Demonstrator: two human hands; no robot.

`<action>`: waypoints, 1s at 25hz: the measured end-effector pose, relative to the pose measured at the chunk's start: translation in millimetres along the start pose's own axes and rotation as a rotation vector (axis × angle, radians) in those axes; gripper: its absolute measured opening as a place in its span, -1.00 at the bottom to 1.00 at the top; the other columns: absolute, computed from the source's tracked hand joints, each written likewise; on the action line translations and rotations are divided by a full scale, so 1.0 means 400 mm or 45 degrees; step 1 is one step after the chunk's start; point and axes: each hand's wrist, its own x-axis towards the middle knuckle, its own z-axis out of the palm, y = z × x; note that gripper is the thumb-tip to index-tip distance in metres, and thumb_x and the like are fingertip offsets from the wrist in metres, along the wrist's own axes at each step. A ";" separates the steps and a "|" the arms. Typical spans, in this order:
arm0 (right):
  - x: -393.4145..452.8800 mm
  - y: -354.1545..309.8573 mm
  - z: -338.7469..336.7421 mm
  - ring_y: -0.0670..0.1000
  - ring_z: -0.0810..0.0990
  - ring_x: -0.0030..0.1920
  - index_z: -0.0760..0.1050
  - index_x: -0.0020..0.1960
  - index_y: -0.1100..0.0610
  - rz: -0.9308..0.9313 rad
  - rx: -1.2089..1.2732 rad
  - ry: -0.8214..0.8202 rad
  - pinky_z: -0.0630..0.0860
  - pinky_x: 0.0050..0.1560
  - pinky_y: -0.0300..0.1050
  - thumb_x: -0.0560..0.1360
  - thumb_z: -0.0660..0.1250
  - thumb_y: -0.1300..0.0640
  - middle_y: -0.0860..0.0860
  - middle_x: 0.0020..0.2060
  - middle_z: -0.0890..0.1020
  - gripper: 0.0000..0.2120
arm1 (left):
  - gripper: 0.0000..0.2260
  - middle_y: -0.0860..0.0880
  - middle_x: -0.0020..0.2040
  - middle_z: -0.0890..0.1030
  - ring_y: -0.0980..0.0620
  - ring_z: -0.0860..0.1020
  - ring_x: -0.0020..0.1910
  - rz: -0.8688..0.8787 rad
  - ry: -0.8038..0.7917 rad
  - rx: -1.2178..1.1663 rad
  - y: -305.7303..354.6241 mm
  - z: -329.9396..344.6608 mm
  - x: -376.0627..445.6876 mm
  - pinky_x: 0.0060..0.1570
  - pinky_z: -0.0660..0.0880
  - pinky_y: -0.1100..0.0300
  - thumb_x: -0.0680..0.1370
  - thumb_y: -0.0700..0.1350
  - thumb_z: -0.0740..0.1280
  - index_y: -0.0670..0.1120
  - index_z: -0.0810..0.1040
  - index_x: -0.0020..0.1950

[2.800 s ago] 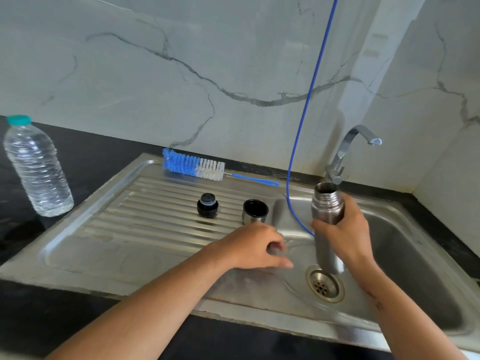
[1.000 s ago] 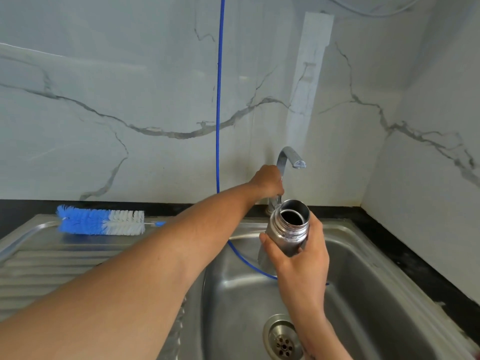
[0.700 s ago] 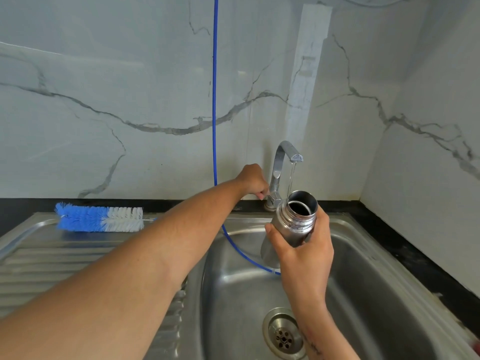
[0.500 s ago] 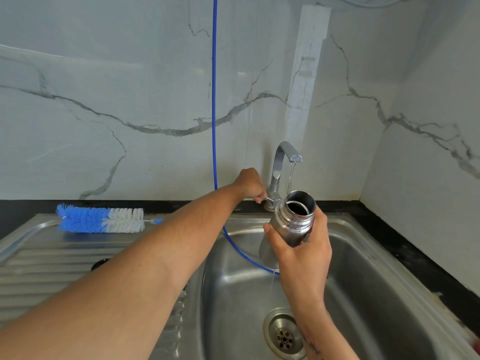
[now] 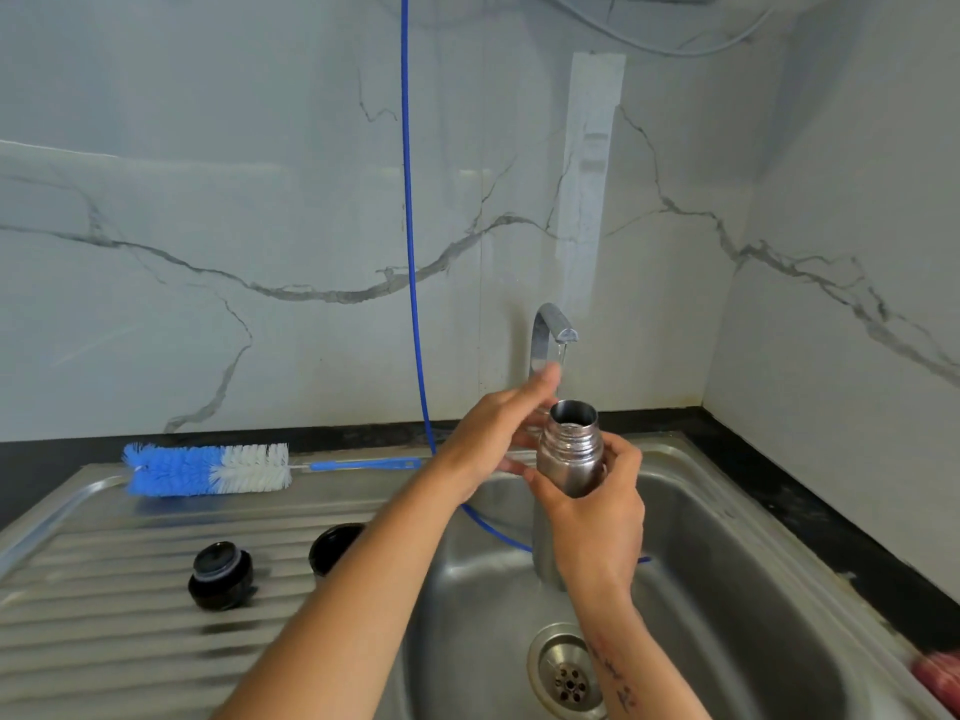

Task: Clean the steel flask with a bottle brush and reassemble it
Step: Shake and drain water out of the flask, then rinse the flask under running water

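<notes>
On the draining board at the left, the bottle brush (image 5: 208, 469) lies on its side along the back edge with the stopper (image 5: 221, 575) and cup lid (image 5: 332, 548) parked in front, apparently set aside until needed. The left hand (image 5: 493, 439) is open, fingers straight beside the flask's neck. The right hand (image 5: 597, 511) has its grip wrapped round the steel flask (image 5: 570, 449), held over the sink (image 5: 727, 537) with its long axis upright and its mouth pointing up under the tap (image 5: 550, 330), probably to fill.

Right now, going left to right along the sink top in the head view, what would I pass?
Bottle brush → black stopper → cup lid → left hand → steel flask, gripped by the right hand.
</notes>
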 end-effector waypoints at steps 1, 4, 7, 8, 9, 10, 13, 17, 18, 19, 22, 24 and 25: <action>0.001 0.003 -0.001 -0.30 0.59 -0.08 0.28 0.24 -0.24 0.006 -0.014 -0.013 0.44 -0.15 -0.38 0.35 0.65 0.08 -0.30 -0.03 0.58 -0.32 | -0.31 0.06 0.10 0.71 0.07 0.67 0.11 0.003 -0.025 0.049 -0.003 0.001 -0.011 0.06 0.62 0.02 0.40 0.54 0.20 0.06 0.63 0.24; 0.007 0.008 -0.009 -0.24 0.63 -0.06 0.31 0.26 -0.21 0.061 0.073 0.012 0.51 -0.07 -0.28 0.37 0.64 0.05 -0.24 -0.02 0.62 -0.35 | -0.26 0.08 0.15 0.68 0.06 0.62 0.16 -0.095 0.135 0.081 -0.059 0.000 -0.007 0.19 0.56 -0.06 0.39 0.59 0.14 0.10 0.61 0.29; 0.026 0.017 -0.022 -0.20 0.66 -0.03 0.37 0.29 -0.14 0.127 0.215 0.027 0.57 0.00 -0.21 0.40 0.61 0.02 -0.18 0.00 0.65 -0.41 | -0.39 0.09 0.08 0.72 0.05 0.65 0.12 -0.121 0.099 -0.028 -0.163 0.022 -0.005 0.15 0.56 -0.01 0.42 0.52 0.21 0.13 0.67 0.19; 0.032 0.027 -0.022 -0.19 0.66 -0.01 0.39 0.30 -0.13 0.133 0.204 0.016 0.60 0.05 -0.16 0.41 0.60 0.00 -0.18 0.00 0.66 -0.44 | -0.44 0.08 0.05 0.73 0.04 0.67 0.09 -0.106 0.058 -0.099 -0.191 0.035 -0.008 0.08 0.57 0.04 0.43 0.47 0.25 0.12 0.67 0.17; 0.035 0.034 -0.020 -0.19 0.67 0.00 0.42 0.31 -0.14 0.129 0.155 -0.007 0.62 0.11 -0.09 0.43 0.58 -0.04 -0.19 0.01 0.67 -0.47 | -0.47 0.05 0.01 0.73 0.03 0.68 0.04 -0.095 0.049 -0.177 -0.210 0.047 -0.013 0.03 0.58 0.06 0.43 0.44 0.29 0.11 0.68 0.16; 0.040 0.046 -0.013 -0.19 0.67 0.01 0.44 0.32 -0.15 0.117 0.077 -0.050 0.63 0.15 -0.03 0.44 0.56 -0.07 -0.21 0.02 0.67 -0.49 | -0.48 0.02 -0.01 0.73 0.02 0.69 0.00 -0.095 0.063 -0.243 -0.225 0.053 -0.013 0.00 0.60 0.05 0.43 0.43 0.33 0.09 0.68 0.16; 0.061 0.061 -0.001 -0.21 0.66 0.06 0.43 0.36 -0.21 0.078 -0.155 -0.329 0.62 0.20 0.04 0.48 0.49 -0.15 -0.24 0.07 0.67 -0.51 | -0.42 -0.13 0.08 0.70 -0.10 0.71 0.01 -0.192 0.107 -0.376 -0.255 0.059 -0.006 0.05 0.66 -0.08 0.42 0.45 0.36 0.03 0.67 0.19; 0.092 0.068 0.009 -0.28 0.65 0.06 0.46 0.28 -0.28 0.030 -0.329 -0.637 0.61 0.20 -0.05 0.49 0.52 -0.03 -0.33 0.04 0.68 -0.57 | -0.28 -0.17 0.03 0.70 -0.19 0.73 -0.04 -0.335 0.181 -0.463 -0.277 0.043 0.010 -0.08 0.68 -0.09 0.24 0.49 0.45 -0.01 0.65 0.16; 0.094 0.076 0.014 -0.30 0.64 0.06 0.46 0.23 -0.33 0.001 -0.365 -0.672 0.61 0.17 -0.12 0.48 0.53 0.00 -0.36 0.03 0.67 -0.57 | -0.31 -0.14 -0.03 0.70 -0.18 0.73 -0.07 -0.330 0.207 -0.456 -0.282 0.038 0.016 -0.10 0.68 -0.08 0.24 0.47 0.48 0.01 0.66 0.16; 0.094 0.081 0.018 -0.32 0.63 0.07 0.44 0.19 -0.37 -0.028 -0.386 -0.703 0.59 0.14 -0.22 0.48 0.54 0.02 -0.39 0.03 0.66 -0.55 | -0.36 -0.13 -0.06 0.69 -0.17 0.72 -0.08 -0.313 0.230 -0.442 -0.284 0.034 0.020 -0.11 0.68 -0.08 0.24 0.43 0.52 0.05 0.66 0.15; 0.097 0.099 0.017 -0.39 0.58 0.09 0.39 0.21 -0.39 -0.044 -0.384 -0.813 0.48 0.02 -0.45 0.48 0.54 0.00 -0.39 0.04 0.64 -0.53 | -0.41 -0.15 -0.03 0.72 -0.18 0.73 -0.08 -0.287 0.304 -0.396 -0.288 0.036 0.020 -0.07 0.69 -0.17 0.26 0.37 0.53 0.07 0.64 0.16; 0.107 0.113 0.008 -0.36 0.57 0.12 0.43 0.31 -0.24 0.065 -0.334 -0.817 0.47 0.08 -0.43 0.53 0.45 -0.15 -0.34 0.13 0.61 -0.61 | -0.47 -0.18 -0.01 0.72 -0.20 0.73 -0.07 -0.294 0.370 -0.450 -0.285 0.043 0.019 -0.06 0.68 -0.21 0.35 0.32 0.50 0.05 0.61 0.19; 0.118 0.126 0.003 -0.27 0.58 0.17 0.46 0.36 -0.15 0.135 -0.320 -0.750 0.50 0.16 -0.31 0.55 0.36 -0.25 -0.26 0.20 0.61 -0.57 | -0.54 -0.20 0.01 0.72 -0.21 0.73 -0.06 -0.293 0.415 -0.524 -0.281 0.046 0.021 -0.05 0.67 -0.23 0.42 0.27 0.49 0.04 0.59 0.20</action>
